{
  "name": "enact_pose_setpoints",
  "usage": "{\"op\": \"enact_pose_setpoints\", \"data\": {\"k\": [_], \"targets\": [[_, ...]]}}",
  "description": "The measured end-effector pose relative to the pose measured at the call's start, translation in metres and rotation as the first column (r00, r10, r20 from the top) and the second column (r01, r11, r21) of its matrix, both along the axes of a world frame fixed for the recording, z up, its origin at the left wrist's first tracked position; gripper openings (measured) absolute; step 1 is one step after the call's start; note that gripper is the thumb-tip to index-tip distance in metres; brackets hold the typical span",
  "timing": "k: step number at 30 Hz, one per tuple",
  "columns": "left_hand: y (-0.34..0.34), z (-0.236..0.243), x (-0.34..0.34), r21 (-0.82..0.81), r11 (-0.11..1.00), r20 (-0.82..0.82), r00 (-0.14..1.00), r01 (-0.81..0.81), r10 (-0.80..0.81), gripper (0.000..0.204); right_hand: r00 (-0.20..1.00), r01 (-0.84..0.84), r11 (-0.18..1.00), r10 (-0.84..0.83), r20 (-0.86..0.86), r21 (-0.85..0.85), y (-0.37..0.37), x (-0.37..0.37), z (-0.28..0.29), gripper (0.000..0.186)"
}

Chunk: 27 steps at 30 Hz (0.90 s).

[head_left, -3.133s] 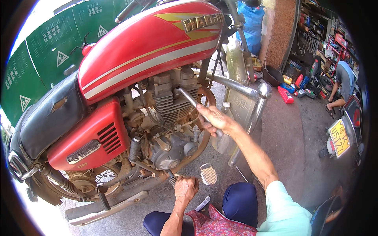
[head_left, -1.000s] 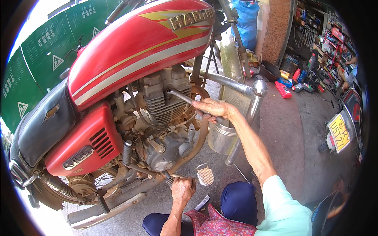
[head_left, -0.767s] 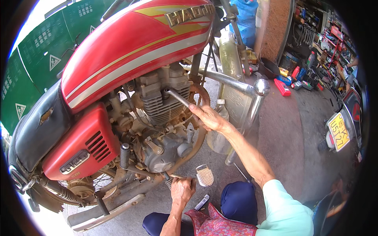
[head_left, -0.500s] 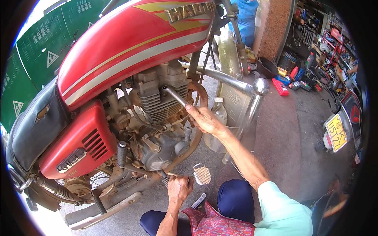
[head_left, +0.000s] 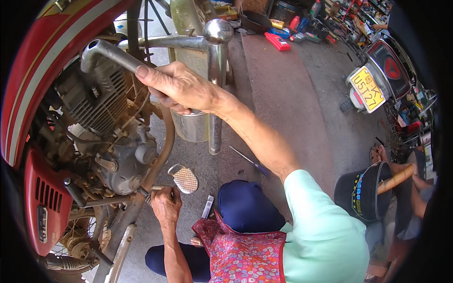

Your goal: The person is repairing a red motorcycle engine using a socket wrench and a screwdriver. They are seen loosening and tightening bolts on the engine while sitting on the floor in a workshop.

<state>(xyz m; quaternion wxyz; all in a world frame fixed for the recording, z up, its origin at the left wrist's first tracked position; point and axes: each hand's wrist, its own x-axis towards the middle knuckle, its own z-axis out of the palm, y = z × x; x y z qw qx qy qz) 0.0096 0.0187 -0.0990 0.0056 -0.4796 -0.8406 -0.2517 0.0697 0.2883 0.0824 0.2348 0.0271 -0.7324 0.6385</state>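
My right hand (head_left: 181,87) is closed around an L-shaped tubular socket wrench (head_left: 111,52). The wrench's hollow bent end is raised clear of the engine, in front of the red fuel tank (head_left: 47,61). Below it, a spark plug (head_left: 96,92) shows in the finned cylinder (head_left: 104,106) of the motorcycle engine. Lower down, my left hand (head_left: 165,207) is curled around the ribbed rubber footpeg (head_left: 148,197), its fingers partly hidden. Close by that hand is a metal pedal plate (head_left: 185,179) with a textured face.
A chrome crash bar (head_left: 216,94) with a ball end stands just beyond my right wrist. On the ground lie a screwdriver (head_left: 250,160) and a small pale box (head_left: 207,206). A black bucket (head_left: 361,193) and another motorbike (head_left: 373,85) are at the right, near another person's legs (head_left: 417,188).
My right hand has drawn the wrench off the cylinder, uncovering the spark plug. The view has swung right, bringing the bucket into sight. My left hand stays at the footpeg.
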Motion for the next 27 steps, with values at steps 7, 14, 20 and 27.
{"op": "enact_pose_setpoints", "data": {"k": [7,14,20,27], "targets": [[0.002,0.002,0.001,-0.074,0.997,-0.021,0.999,0.029,-0.031,0.014,0.777,0.134,0.99,-0.131,0.616,0.042,-0.025,0.204,-0.096,0.048],[0.004,0.006,0.004,-0.106,0.994,-0.007,1.0,-0.005,0.004,0.008,-0.164,0.341,0.635,-0.686,0.709,0.693,-0.03,0.329,-0.279,0.045],[0.007,0.009,0.003,-0.074,0.997,0.044,0.999,-0.014,0.018,0.01,-0.148,0.135,0.413,-0.89,0.431,0.901,-0.032,0.348,-0.313,0.032],[0.002,0.006,0.0,-0.06,0.998,0.042,0.999,-0.012,0.015,0.016,0.708,0.496,0.675,-0.679,0.196,0.546,-0.052,0.14,-0.147,0.017]]}}
